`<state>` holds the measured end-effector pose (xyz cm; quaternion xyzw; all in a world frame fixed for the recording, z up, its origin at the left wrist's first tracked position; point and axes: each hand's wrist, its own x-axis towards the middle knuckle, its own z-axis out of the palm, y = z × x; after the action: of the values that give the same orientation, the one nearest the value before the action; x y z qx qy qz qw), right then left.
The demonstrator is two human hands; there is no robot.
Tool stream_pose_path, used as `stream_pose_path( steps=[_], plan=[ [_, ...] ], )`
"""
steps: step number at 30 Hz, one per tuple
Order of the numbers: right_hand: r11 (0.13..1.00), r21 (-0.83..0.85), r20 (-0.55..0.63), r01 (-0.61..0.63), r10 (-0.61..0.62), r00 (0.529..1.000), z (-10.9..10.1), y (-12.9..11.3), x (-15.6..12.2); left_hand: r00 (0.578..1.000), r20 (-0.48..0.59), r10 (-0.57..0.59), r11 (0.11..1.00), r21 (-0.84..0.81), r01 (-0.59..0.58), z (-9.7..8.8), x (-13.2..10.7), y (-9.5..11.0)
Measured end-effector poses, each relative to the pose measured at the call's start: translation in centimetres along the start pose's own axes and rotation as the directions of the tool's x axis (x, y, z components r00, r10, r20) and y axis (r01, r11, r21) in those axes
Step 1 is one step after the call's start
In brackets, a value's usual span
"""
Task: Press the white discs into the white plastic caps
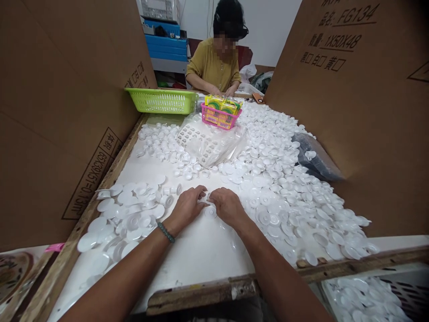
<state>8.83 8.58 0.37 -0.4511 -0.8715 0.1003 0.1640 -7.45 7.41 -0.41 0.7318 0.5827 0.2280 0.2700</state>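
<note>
My left hand (pixel 188 203), with a beaded bracelet (pixel 166 232) at its wrist, and my right hand (pixel 228 205) meet over the middle of the table. Their curled fingers close on a small white plastic piece (pixel 207 197), mostly hidden between the fingertips. Just below them a clear round suction cup (pixel 210 212) shows; whether it joins the held piece I cannot tell. A loose heap of white plastic discs (pixel 134 210) lies left of my left hand. Right of my right hand spreads a larger heap of clear and white suction cups (pixel 278 205).
Beyond my hands lie printed plastic bags (pixel 208 143), a pink basket (pixel 219 118) of yellow packets and a green basket (pixel 161 102). Cardboard walls (pixel 60 89) flank the table. A person (pixel 216 62) works opposite. A dark wrapped bundle (pixel 317 156) lies right; wooden edging (pixel 201 297) borders the front.
</note>
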Motion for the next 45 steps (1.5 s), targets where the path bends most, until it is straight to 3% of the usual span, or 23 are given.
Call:
stream_pose_path(
  steps=[11, 17, 21, 25, 29, 33, 36, 40, 42, 45],
  plan=[
    [0.991, -0.113, 0.054, 0.078, -0.073, 0.996, 0.0, -0.6, 0.6, 1.000, -0.003, -0.015, 1.000, -0.010, 0.015, -0.1, 0.4, 0.3],
    [0.985, -0.138, 0.021, 0.102, -0.100, 0.995, 0.3, -0.5, 0.2, 0.999, 0.031, -0.037, 0.997, -0.064, 0.039, -0.7, 0.4, 0.6],
    [0.999, 0.037, -0.071, 0.023, -0.021, 0.997, 0.7, 0.2, -0.2, 0.998, 0.054, -0.029, 0.991, -0.132, 0.036, -1.8, 0.3, 0.7],
    [0.931, 0.339, -0.146, -0.136, 0.194, 0.970, 0.6, -0.1, -0.1, 0.997, 0.075, 0.030, 0.957, -0.290, -0.007, -2.2, 0.5, 0.8],
    [0.761, 0.564, -0.041, -0.319, 0.412, 0.910, 0.4, -0.5, 0.4, 0.993, 0.114, 0.014, 0.916, -0.399, 0.033, -2.2, 1.1, 0.9],
    [0.654, 0.657, 0.039, -0.377, 0.469, 0.882, 0.3, -0.3, 0.7, 0.996, 0.091, -0.010, 0.903, -0.427, 0.048, -2.1, 1.6, 0.7],
    [0.726, 0.626, -0.058, -0.284, 0.406, 0.912, 0.2, -0.2, 0.5, 0.994, 0.073, -0.084, 0.879, -0.465, 0.108, -1.9, 1.8, 0.3],
    [0.879, 0.472, -0.133, -0.072, 0.152, 0.979, 0.2, -0.2, 0.2, 0.964, 0.139, -0.228, 0.810, -0.522, 0.267, -1.4, 1.9, -0.5],
    [0.913, 0.406, -0.107, -0.045, 0.097, 0.990, 0.3, -0.2, 0.1, 0.946, 0.183, -0.268, 0.766, -0.555, 0.324, -1.2, 1.9, -0.7],
    [0.947, 0.311, -0.085, -0.078, 0.109, 0.990, 0.3, -0.3, 0.1, 0.927, 0.217, -0.307, 0.682, -0.629, 0.373, -1.1, 2.0, -0.6]
  ],
)
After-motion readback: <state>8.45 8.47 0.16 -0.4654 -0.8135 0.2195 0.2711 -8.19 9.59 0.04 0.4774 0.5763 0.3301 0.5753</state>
